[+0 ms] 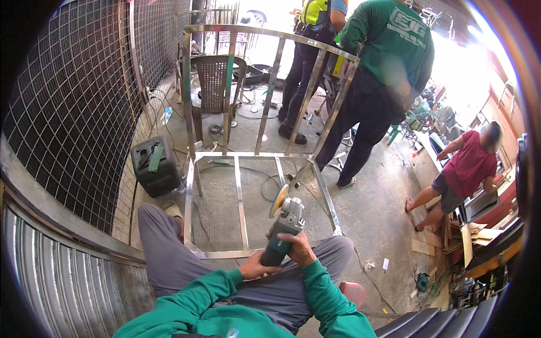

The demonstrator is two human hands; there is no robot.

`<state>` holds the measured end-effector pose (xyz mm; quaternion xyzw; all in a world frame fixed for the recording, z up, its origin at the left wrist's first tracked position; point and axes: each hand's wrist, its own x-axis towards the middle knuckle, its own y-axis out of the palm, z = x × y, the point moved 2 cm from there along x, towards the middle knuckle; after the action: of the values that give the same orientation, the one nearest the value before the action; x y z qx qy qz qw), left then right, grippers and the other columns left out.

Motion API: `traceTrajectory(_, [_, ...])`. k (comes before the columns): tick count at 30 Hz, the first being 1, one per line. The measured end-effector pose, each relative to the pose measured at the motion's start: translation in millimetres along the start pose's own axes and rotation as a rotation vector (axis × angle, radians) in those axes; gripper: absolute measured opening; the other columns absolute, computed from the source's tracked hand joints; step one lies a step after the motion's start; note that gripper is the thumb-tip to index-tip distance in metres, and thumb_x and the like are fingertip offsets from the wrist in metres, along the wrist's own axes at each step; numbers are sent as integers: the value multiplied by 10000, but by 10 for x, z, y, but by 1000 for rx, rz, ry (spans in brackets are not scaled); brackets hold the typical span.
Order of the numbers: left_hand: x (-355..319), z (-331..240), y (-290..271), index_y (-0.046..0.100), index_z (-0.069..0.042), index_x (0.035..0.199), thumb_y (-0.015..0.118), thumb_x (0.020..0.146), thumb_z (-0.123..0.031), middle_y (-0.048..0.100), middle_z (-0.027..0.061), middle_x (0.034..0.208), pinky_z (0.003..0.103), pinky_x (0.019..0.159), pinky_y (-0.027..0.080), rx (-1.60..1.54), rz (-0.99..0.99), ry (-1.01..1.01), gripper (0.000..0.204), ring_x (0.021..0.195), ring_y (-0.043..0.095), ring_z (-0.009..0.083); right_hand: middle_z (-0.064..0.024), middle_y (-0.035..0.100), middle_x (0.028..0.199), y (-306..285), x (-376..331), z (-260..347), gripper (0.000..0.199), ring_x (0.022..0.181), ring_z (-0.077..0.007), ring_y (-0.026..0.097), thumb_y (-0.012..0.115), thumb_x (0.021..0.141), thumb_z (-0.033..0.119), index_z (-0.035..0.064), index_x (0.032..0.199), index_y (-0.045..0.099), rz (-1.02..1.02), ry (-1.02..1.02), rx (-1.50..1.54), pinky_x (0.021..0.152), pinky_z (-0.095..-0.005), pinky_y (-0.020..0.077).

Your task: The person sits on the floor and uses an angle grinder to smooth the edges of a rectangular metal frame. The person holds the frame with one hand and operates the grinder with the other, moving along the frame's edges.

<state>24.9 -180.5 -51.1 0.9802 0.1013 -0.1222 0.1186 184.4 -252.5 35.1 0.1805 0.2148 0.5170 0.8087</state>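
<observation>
A dark green angle grinder (284, 239) is held upright over my lap, its metal head at the top. The yellowish disc (278, 201) on it faces left and stands apart from the metal bars. My right hand (300, 249) wraps round the grinder's body from the right. Lower down, my left hand (255, 267) is closed on its rear end. Before my knees stands a bare metal frame (239, 197) shaped like a chair or bench, with a flat barred part near me and a tall barred back beyond it.
At left are a mesh wall (79, 101), a black speaker-like box (155, 166) and a brown plastic chair (213, 84). Two people stand behind the frame, one in a green shirt (389, 39). A person in a red shirt (472, 163) walks at right. Cables (360, 265) cross the floor.
</observation>
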Motion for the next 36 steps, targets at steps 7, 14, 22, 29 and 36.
traceTrajectory(7, [36, 100, -98, 648, -22, 1232, 935, 802, -344, 715, 66, 1021, 327, 750, 563, -67, 34, 71, 608, 860, 684, 148, -149, 704, 1136, 106, -7, -42, 584, 1098, -285, 703, 812, 828, 89, 2, 1345, 553, 50, 104, -100, 988, -424, 570])
traceTrajectory(14, [45, 195, -98, 665, -9, 1217, 966, 734, -332, 737, 81, 1055, 355, 858, 576, -22, -174, 91, 654, 929, 703, 171, -109, 724, 1218, 263, -19, -22, 622, 1119, -225, 688, 895, 807, 190, -30, 1327, 636, -14, 91, -462, 1043, -369, 516])
traceTrajectory(22, [-124, -199, -92, 567, 18, 1334, 925, 709, -431, 735, 253, 1096, 482, 929, 570, 265, -442, 85, 849, 1031, 740, 411, -125, 703, 1205, 157, 104, -257, 570, 1119, -277, 701, 822, 877, 168, 7, 1364, 573, -90, 177, -24, 1033, -438, 551])
traceTrajectory(29, [-309, -529, -30, 523, 19, 1359, 895, 760, -444, 705, 306, 1092, 530, 906, 567, 519, -482, 239, 844, 1020, 719, 484, -147, 679, 1182, -108, 134, -398, 581, 1152, -325, 658, 772, 840, 222, 36, 1350, 566, 64, 124, 438, 1089, -504, 507])
traceTrajectory(36, [-335, -506, -2, 473, 42, 1389, 913, 760, -398, 672, 332, 1187, 509, 958, 549, 434, -409, 300, 885, 1132, 690, 473, -140, 650, 1169, -49, 108, -288, 603, 1145, -312, 641, 774, 825, 189, 21, 1356, 542, 139, 78, 400, 1081, -479, 506])
